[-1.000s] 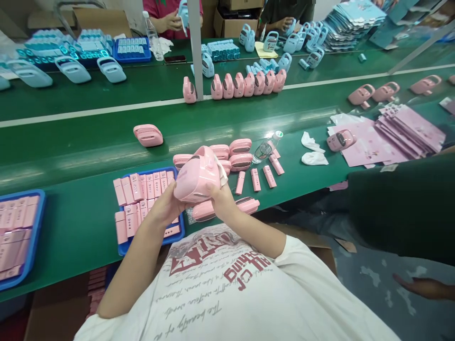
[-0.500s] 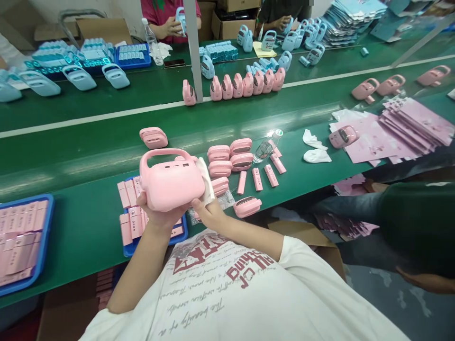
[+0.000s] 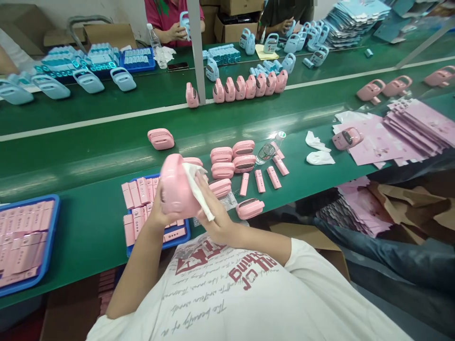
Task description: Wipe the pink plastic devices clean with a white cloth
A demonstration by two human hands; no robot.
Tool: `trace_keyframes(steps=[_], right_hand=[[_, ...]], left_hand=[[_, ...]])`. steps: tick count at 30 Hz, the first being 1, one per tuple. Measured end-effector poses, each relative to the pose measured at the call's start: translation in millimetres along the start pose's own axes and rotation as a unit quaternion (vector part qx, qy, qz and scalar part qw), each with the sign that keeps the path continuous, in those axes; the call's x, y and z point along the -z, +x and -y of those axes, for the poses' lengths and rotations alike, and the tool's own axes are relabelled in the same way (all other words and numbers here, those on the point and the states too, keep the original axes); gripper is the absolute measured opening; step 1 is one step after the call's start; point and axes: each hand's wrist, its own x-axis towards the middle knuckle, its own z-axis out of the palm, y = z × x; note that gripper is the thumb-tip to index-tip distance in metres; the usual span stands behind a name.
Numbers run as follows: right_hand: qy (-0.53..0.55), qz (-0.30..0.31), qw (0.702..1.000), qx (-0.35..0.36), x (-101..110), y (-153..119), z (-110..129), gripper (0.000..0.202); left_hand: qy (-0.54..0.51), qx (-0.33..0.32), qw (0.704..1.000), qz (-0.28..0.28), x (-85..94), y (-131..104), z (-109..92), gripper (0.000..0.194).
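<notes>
My left hand (image 3: pixel 160 214) grips a pink handheld device (image 3: pixel 176 185) from below, held up over the front edge of the green table (image 3: pixel 88 222). My right hand (image 3: pixel 213 213) presses a white cloth (image 3: pixel 197 187) against the device's right side. Just beneath the device sits a blue tray (image 3: pixel 177 239) filled with several small pink bars (image 3: pixel 137 192).
Several pink devices (image 3: pixel 232 158) and loose pink bars (image 3: pixel 266 177) lie right of my hands, beside a water bottle (image 3: pixel 269 148). A lone pink device (image 3: pixel 161 139) rests on the conveyor. Another blue tray (image 3: pixel 24 241) sits far left. Pink sheets (image 3: pixel 401 132) stack at right. Other people work across the table.
The pink device has turned in my left hand from its broad side to its end facing me. My right hand has risen, and the cloth now lies over the device.
</notes>
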Motion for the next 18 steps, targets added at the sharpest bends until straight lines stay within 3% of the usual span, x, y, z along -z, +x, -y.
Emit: trace_keyframes(steps=[2,5,7,8,11,14,18], right_hand=[[0.036,-0.003,0.999,-0.01,3,9,4,0.073],[0.151,-0.084,0.98,-0.095,2,25,-3,0.056],[0.203,-0.149,0.955,-0.155,4,34,-15,0.037],[0.216,-0.173,0.946,-0.172,6,38,-21,0.03],[0.219,-0.173,0.94,-0.195,15,45,-38,0.022],[0.211,-0.111,0.946,-0.22,19,48,-46,0.023],[0.173,-0.021,0.956,-0.235,5,47,-46,0.017]], left_hand=[[0.136,-0.065,0.989,-0.003,-0.9,1,-2,0.119],[0.391,-0.181,0.902,-0.039,-8.6,-3,-6,0.121],[0.471,-0.221,0.853,-0.053,-12.8,-8,-8,0.119],[0.485,-0.225,0.844,-0.042,-13.4,-10,-9,0.117],[0.454,-0.186,0.871,0.031,-8.6,-9,-14,0.093],[0.412,-0.142,0.899,0.046,-0.6,1,-21,0.053],[0.462,-0.105,0.877,0.081,7.4,19,-34,0.026]])
